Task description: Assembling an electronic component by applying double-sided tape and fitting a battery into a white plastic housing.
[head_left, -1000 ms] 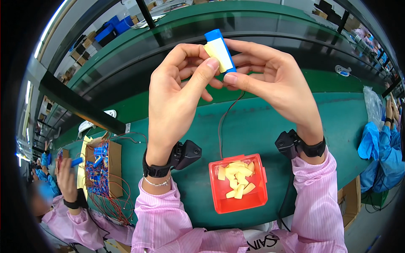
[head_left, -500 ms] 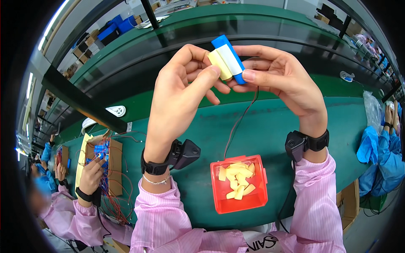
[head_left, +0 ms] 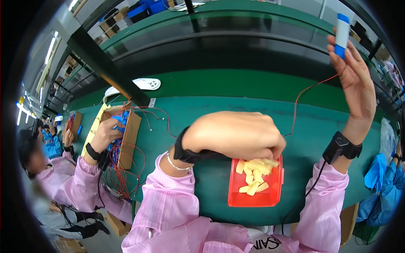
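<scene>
My right hand [head_left: 353, 78] is raised at the far right, its fingers closed round a blue battery pack [head_left: 342, 36] with a white strip along its face. A thin red and dark wire [head_left: 296, 103] trails from the pack down to the table. Over the red plastic bin [head_left: 233, 195] is my left hand [head_left: 236, 135], palm down, with fingertips pinched above the bin's far right side. A yellow paper strip [head_left: 271, 162] shows blurred at those fingertips. Several yellow strips [head_left: 252, 177] lie loose inside the bin.
At left, a co-worker's hand [head_left: 107, 134] reaches into a cardboard box [head_left: 131, 141] of blue packs with tangled red wires. A dark metal post [head_left: 112, 69] rises behind it. White device [head_left: 147, 84] rests on the far ledge. Blue-sleeved people sit at right.
The yellow strip has come off the battery pack. My left hand has moved down to the bin, while my right hand has carried the pack up and right. The view has shifted.
</scene>
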`<state>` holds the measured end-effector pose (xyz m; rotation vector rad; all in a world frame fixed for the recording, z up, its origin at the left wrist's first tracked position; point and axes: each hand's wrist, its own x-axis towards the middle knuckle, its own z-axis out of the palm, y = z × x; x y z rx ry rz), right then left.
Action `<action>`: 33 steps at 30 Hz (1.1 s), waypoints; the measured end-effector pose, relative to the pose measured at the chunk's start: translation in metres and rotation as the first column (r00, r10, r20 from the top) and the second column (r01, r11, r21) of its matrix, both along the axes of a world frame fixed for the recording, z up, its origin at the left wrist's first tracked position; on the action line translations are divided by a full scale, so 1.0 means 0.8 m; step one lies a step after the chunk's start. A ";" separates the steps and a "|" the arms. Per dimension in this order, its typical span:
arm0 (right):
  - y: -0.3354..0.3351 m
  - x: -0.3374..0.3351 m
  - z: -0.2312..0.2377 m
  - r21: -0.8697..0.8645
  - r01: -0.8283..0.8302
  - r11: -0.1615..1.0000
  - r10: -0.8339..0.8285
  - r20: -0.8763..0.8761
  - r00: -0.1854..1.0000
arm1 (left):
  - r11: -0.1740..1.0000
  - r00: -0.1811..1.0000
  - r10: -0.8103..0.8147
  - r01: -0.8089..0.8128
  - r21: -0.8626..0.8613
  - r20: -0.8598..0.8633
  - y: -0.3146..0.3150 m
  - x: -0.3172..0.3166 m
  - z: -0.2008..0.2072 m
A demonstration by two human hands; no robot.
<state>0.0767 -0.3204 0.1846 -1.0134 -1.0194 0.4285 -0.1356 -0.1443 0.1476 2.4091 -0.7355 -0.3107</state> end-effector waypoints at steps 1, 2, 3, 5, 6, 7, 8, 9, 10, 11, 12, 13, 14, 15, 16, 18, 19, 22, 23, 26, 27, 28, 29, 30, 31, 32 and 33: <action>-0.002 0.002 -0.001 0.025 0.011 1.000 -0.011 -0.003 1.000 | 1.000 0.999 0.001 0.001 0.027 -0.046 -0.001 0.001 -0.002; -0.004 0.005 -0.002 0.025 0.040 0.999 -0.040 0.017 0.999 | 0.999 0.996 0.002 0.003 0.053 -0.093 0.000 0.002 -0.003; -0.005 0.007 -0.002 0.022 0.045 0.999 -0.045 0.012 0.999 | 0.997 0.990 0.004 0.007 0.079 -0.140 0.002 0.003 -0.002; -0.012 0.012 -0.007 0.017 0.085 0.996 -0.085 0.005 0.996 | 0.994 0.994 0.102 -0.104 0.042 0.038 0.036 0.016 -0.006; -0.014 0.012 -0.009 0.011 0.102 0.995 -0.102 0.008 0.995 | 0.969 0.967 0.247 -0.248 0.006 0.063 0.063 0.029 -0.008; -0.011 0.008 -0.007 0.015 0.103 0.995 -0.103 0.000 0.995 | 0.900 0.894 0.430 -0.436 0.025 0.126 0.096 0.027 -0.003; -0.009 0.007 -0.006 0.017 0.111 0.994 -0.111 -0.003 0.994 | 0.772 0.758 0.619 -0.635 0.019 0.205 0.136 0.027 -0.010; -0.009 0.006 -0.005 0.021 0.120 0.993 -0.120 -0.004 0.993 | 0.617 0.588 0.746 -0.787 0.008 0.314 0.183 0.022 -0.027; -0.010 0.008 -0.004 0.006 0.119 0.993 -0.119 0.010 0.993 | 0.404 0.383 0.754 -0.911 0.083 0.534 0.233 0.012 -0.052; -0.010 0.009 -0.005 -0.006 0.124 0.992 -0.124 0.011 0.992 | 0.115 0.213 0.732 -0.975 0.190 0.647 0.271 0.003 -0.080; -0.004 0.006 -0.004 -0.008 0.096 0.995 -0.096 0.002 0.995 | -0.022 0.094 0.752 -0.986 0.167 0.652 0.313 -0.025 -0.100; -0.003 0.005 -0.004 -0.021 0.088 0.996 -0.088 0.006 0.996 | -0.137 -0.021 0.762 -0.982 0.130 0.648 0.350 -0.039 -0.131; -0.005 0.012 -0.008 -0.027 0.104 0.994 -0.103 0.016 0.995 | -0.134 0.048 0.724 -0.969 0.209 0.688 0.375 -0.054 -0.153; -0.005 0.012 -0.009 -0.041 0.128 0.991 -0.126 0.034 0.991 | -0.142 0.116 0.688 -0.946 0.290 0.716 0.399 -0.074 -0.175; -0.001 0.011 -0.012 -0.046 0.114 0.992 -0.113 0.022 0.993 | -0.205 -0.012 0.705 -0.961 0.187 0.710 0.409 -0.080 -0.206; -0.006 0.026 -0.020 -0.070 0.090 0.993 -0.090 0.014 0.996 | -0.290 -0.154 0.753 -0.950 0.113 0.640 0.389 -0.063 -0.215; -0.007 0.031 -0.023 -0.069 0.078 0.995 -0.078 0.009 0.997 | -0.311 -0.171 0.790 -0.939 0.145 0.589 0.375 -0.051 -0.197; -0.005 0.031 -0.024 -0.087 0.048 0.995 -0.047 0.019 0.999 | -0.284 -0.121 0.692 -0.952 0.114 0.712 0.373 -0.057 -0.202; -0.003 0.031 -0.024 -0.097 0.057 0.994 -0.055 0.019 0.998 | -0.244 -0.101 0.664 -0.966 0.086 0.741 0.364 -0.058 -0.193; 0.007 0.016 -0.023 -0.113 0.068 0.991 -0.066 0.014 0.998 | -0.124 -0.210 0.605 -0.978 -0.170 0.768 0.360 -0.043 -0.165; 0.014 0.004 -0.023 -0.110 0.072 0.991 -0.072 0.010 0.997 | -0.043 -0.232 0.656 -0.961 -0.272 0.718 0.354 -0.033 -0.153; 0.032 -0.012 -0.029 -0.120 0.064 0.991 -0.068 -0.037 0.997 | -0.081 -0.293 0.720 -0.936 -0.343 0.629 0.335 -0.031 -0.135; 0.037 -0.027 -0.023 -0.138 0.085 0.987 -0.092 -0.043 0.995 | -0.091 -0.325 0.786 -0.902 -0.422 0.525 0.310 -0.009 -0.113; 0.044 -0.034 -0.024 -0.123 0.058 0.991 -0.065 -0.056 0.996 | 0.016 -0.273 0.829 -0.861 -0.509 0.488 0.291 0.003 -0.094; 0.051 -0.039 -0.030 -0.110 0.036 0.993 -0.043 -0.066 0.997 | 0.085 -0.236 0.867 -0.796 -0.599 0.438 0.282 0.025 -0.091; 0.064 -0.048 -0.038 -0.097 0.002 0.995 -0.012 -0.101 0.995 | 0.101 -0.159 0.930 -0.757 -0.645 0.332 0.258 0.035 -0.079; 0.074 -0.059 -0.041 -0.077 -0.032 0.996 0.022 -0.132 0.991 | 0.111 -0.072 0.971 -0.714 -0.691 0.230 0.229 0.044 -0.065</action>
